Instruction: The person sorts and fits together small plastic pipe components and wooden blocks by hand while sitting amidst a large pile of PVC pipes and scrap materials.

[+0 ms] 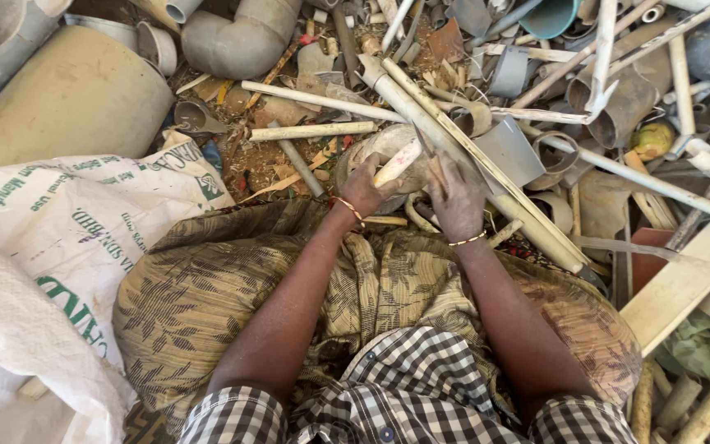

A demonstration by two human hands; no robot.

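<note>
Cream pipe offcut (pixel 398 162) gripped in left hand (pixel 363 191), long axis slanting up-right | right hand (pixel 456 200) just beside, fingers curled on its far end | grey curved piece (pixel 371 152) behind | scrap pile (pixel 306 160) ahead

A short, cream-white broken pipe piece (pixel 398 163) is held tilted in the left hand (pixel 365 187), just above a round, dirty grey pipe fitting (pixel 371 148) lying among the scrap.

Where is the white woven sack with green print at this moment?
In the head view, the white sack lies at the left, beside the person's left arm, below a large beige pipe.
</note>
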